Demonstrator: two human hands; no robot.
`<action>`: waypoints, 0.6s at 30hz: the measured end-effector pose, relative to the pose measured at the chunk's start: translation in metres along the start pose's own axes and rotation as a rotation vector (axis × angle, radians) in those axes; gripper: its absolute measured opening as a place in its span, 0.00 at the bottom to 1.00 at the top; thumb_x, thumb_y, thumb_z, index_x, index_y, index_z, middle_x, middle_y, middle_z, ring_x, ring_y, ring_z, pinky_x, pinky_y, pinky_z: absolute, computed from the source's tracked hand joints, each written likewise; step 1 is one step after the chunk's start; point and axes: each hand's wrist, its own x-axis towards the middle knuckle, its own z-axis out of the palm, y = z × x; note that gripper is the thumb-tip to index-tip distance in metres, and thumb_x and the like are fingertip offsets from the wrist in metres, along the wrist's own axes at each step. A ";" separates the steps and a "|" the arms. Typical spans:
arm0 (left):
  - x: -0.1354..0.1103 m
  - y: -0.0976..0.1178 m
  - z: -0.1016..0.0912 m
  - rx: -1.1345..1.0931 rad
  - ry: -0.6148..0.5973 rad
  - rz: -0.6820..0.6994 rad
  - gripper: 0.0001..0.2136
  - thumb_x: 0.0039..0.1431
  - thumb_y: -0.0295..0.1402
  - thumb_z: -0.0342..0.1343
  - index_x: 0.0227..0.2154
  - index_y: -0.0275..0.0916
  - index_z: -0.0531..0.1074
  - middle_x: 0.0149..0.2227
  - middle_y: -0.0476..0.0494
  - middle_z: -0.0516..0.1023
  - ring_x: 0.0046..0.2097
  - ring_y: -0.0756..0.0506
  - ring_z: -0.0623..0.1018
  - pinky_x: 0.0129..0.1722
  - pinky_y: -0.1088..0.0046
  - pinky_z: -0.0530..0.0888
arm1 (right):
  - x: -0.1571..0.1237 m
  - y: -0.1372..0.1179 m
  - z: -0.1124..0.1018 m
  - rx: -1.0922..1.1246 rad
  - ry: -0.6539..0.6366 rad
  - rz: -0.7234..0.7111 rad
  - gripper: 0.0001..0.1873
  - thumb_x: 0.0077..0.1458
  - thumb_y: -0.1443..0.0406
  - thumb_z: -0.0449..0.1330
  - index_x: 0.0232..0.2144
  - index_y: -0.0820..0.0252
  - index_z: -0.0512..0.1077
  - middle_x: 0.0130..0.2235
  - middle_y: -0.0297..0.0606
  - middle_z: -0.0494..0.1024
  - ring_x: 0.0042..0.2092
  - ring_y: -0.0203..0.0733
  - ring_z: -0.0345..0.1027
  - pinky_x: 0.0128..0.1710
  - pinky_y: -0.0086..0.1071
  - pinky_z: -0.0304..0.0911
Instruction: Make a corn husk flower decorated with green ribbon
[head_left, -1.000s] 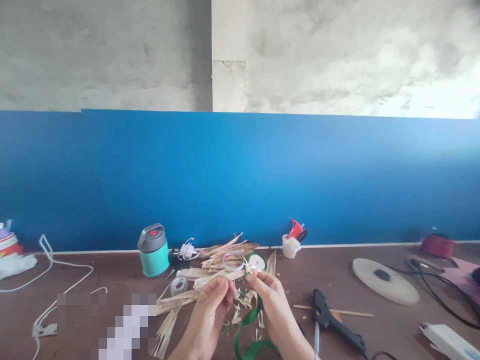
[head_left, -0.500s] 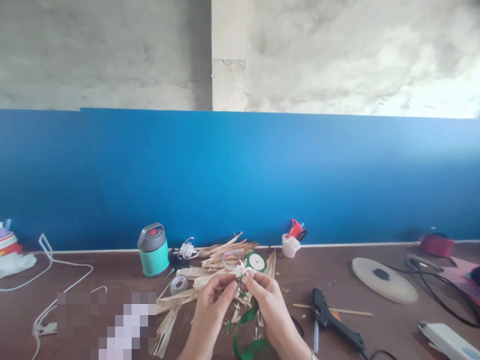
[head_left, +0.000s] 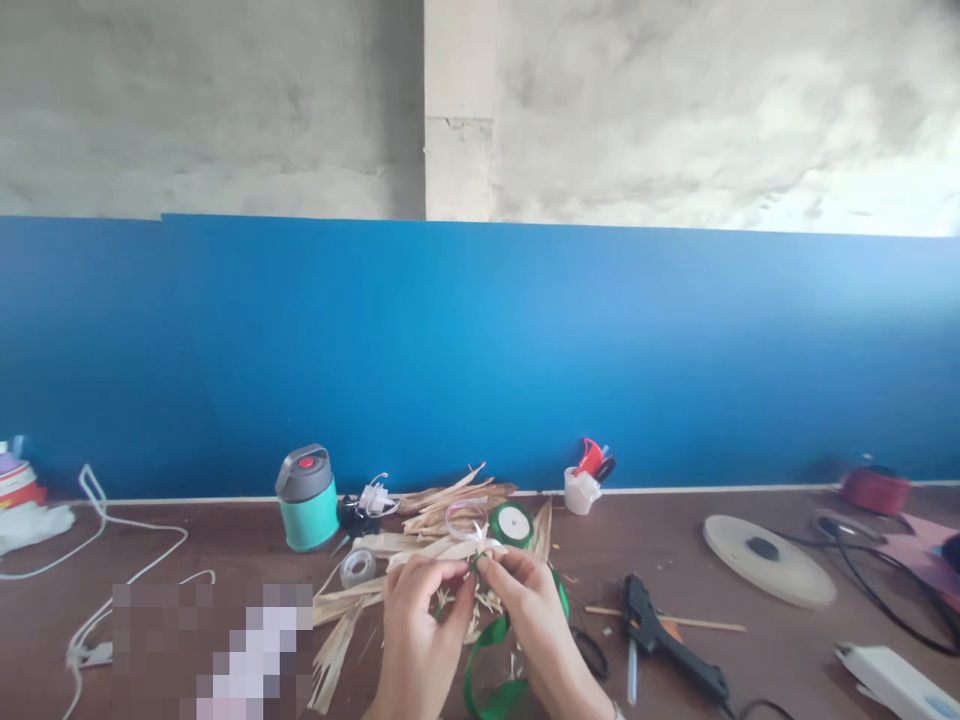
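My left hand (head_left: 420, 625) and my right hand (head_left: 529, 610) meet low in the middle of the view, fingertips pinched together. Between them is a small piece wrapped in green ribbon, with a pale pointed tip (head_left: 478, 536) sticking up above the fingers. My fingers cover most of it. A length of green ribbon (head_left: 504, 698) loops down below the right hand onto the table. Just beyond the hands lie a spool of green ribbon (head_left: 513, 522) and dry, straw-coloured husks (head_left: 450, 510). Left of the hands rests a roll of clear tape (head_left: 358, 568).
On the right are a black glue gun (head_left: 671, 650), a thin wooden stick (head_left: 705, 624) and a round lid (head_left: 787, 575). A teal flask (head_left: 309, 515) and a white cup of tools (head_left: 581, 493) stand near the blue partition (head_left: 480, 350). White cable (head_left: 142, 570) trails at left.
My hands have turned slightly and drawn closer round the small piece, hiding more of it. Green ribbon now also shows beyond the right hand's outer side.
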 end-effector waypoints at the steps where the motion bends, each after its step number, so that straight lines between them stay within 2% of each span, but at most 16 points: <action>1: -0.001 0.000 0.000 0.049 -0.004 0.022 0.01 0.45 0.32 0.65 0.23 0.46 0.79 0.27 0.42 0.77 0.35 0.39 0.71 0.40 0.67 0.62 | 0.000 0.000 0.000 0.009 -0.001 0.002 0.17 0.38 0.55 0.69 0.21 0.65 0.75 0.21 0.33 0.72 0.25 0.34 0.58 0.27 0.26 0.55; 5: -0.001 0.001 -0.002 0.171 -0.003 0.081 0.03 0.46 0.31 0.64 0.25 0.48 0.79 0.27 0.43 0.78 0.34 0.39 0.72 0.41 0.65 0.61 | -0.001 -0.001 0.001 0.030 -0.003 0.001 0.18 0.37 0.54 0.69 0.20 0.64 0.75 0.22 0.33 0.72 0.25 0.35 0.59 0.27 0.27 0.55; 10: 0.000 0.002 -0.004 0.139 -0.032 0.147 0.06 0.48 0.28 0.62 0.24 0.48 0.79 0.25 0.44 0.79 0.33 0.40 0.73 0.47 0.64 0.57 | -0.003 -0.003 0.004 0.054 -0.051 -0.001 0.16 0.38 0.56 0.69 0.22 0.64 0.76 0.23 0.35 0.74 0.26 0.36 0.61 0.29 0.27 0.57; 18: -0.001 0.000 -0.003 0.189 0.019 0.148 0.05 0.48 0.30 0.61 0.21 0.47 0.76 0.23 0.46 0.75 0.30 0.41 0.70 0.41 0.66 0.59 | -0.006 0.001 0.005 0.114 -0.085 0.004 0.13 0.42 0.58 0.67 0.22 0.64 0.74 0.24 0.32 0.72 0.26 0.34 0.58 0.29 0.26 0.57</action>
